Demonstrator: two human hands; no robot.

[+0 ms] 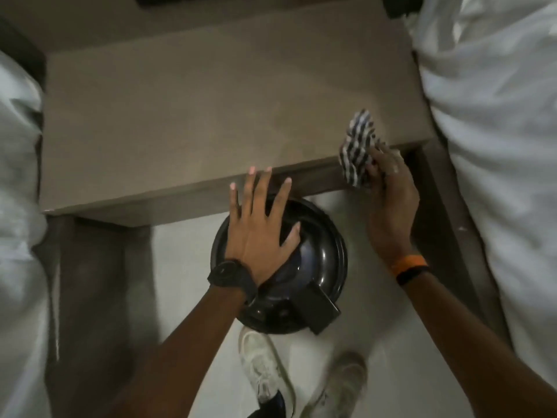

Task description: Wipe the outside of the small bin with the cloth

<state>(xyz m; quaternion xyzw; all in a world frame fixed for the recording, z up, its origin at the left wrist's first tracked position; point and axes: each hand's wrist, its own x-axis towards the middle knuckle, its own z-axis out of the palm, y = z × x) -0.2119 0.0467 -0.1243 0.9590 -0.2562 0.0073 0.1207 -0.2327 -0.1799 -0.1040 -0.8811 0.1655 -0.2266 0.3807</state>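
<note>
1. We looked straight down on a small round bin (325, 267), black and glossy, with a domed lid that caught a bluish glint. A flat rectangular pedal or hinge tab (324, 310) stuck out at its near edge.
2. The bin stood on a pale, smooth floor (180, 267), its far rim tucked just under the front edge of a brown table (211, 116) with a matte, flat top.
3. Our left hand (259, 233) lay flat on the lid, fingers spread and relaxed, gripping nothing; the fingertips reached past the rim to the table's edge. A black round-faced watch (230, 274) sat on that wrist.
4. Our right hand (391, 200) was closed around a cloth (358, 149), bunched and soft, striped dark and white. The cloth stood above the table's front corner, well right of the bin and not touching it.
5. That wrist carried an orange band (410, 263) and a thinner black one beside it.
6. White, crumpled bedding (497, 146) filled the right side; more pale fabric (18, 206) ran down the left, blurred.
7. Two white sneakers (265, 366) showed below the bin, the right one smeared by motion.
8. The bin's side wall was hidden beneath its lid, so we could not judge its surface. How far the cloth's lower end hung below the table edge was hard to make out. A dark object at the top edge was cut off.
</note>
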